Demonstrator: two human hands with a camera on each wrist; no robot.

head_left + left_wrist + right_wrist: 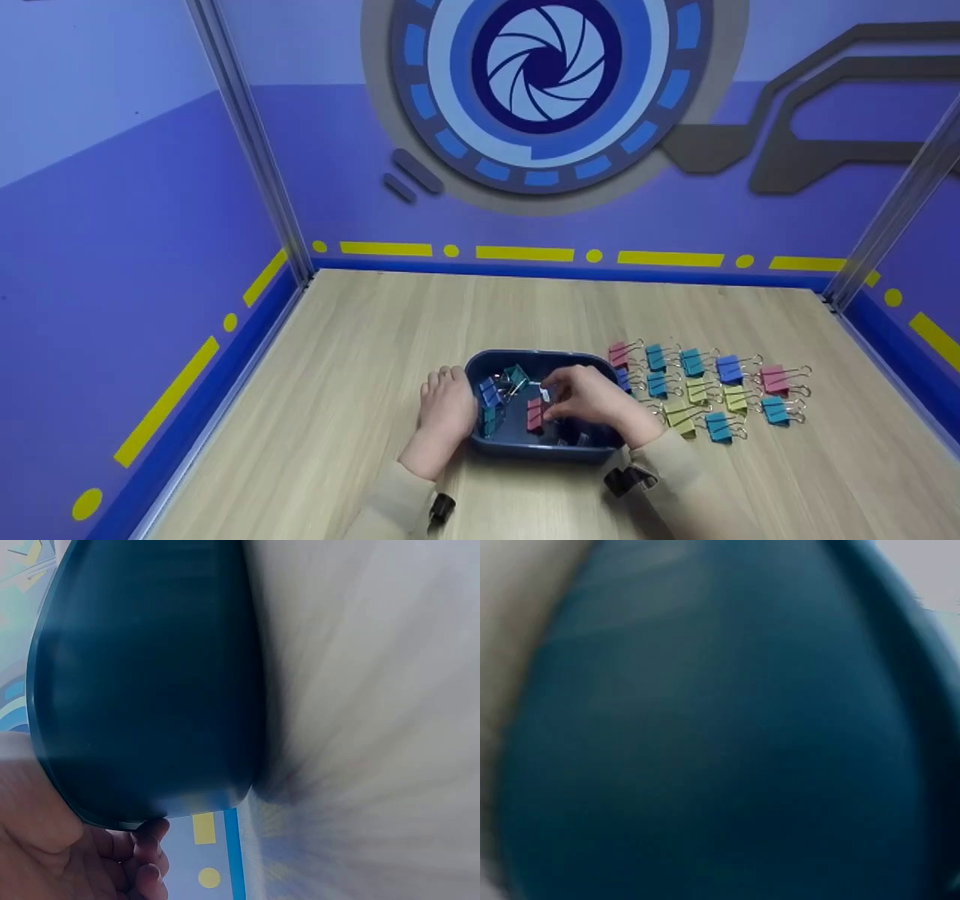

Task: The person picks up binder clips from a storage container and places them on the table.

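Observation:
A dark blue plastic bin (pixel 540 452) stands on the wooden table. My left hand (pixel 448 401) holds its left rim; in the left wrist view the curled fingers (pixel 150 881) meet the outside of the rim. My right hand (pixel 589 397) reaches over the right side into the bin, thumb and forefinger apart. Close to that thumb lies a red binder clip (pixel 534 415); whether they touch is unclear. Left of it in the bin are a blue binder clip (pixel 490 392) and green ones (pixel 516 376). The right wrist view shows only the blurred bin wall (pixel 705 727).
Right of the bin, several binder clips lie in loose rows, among them red (pixel 774 380), blue (pixel 728 369), yellow (pixel 680 418) and teal ones (pixel 718 427). The nearest ones sit close to the bin's right edge. Printed panels (pixel 525 225) enclose the table behind and at the sides.

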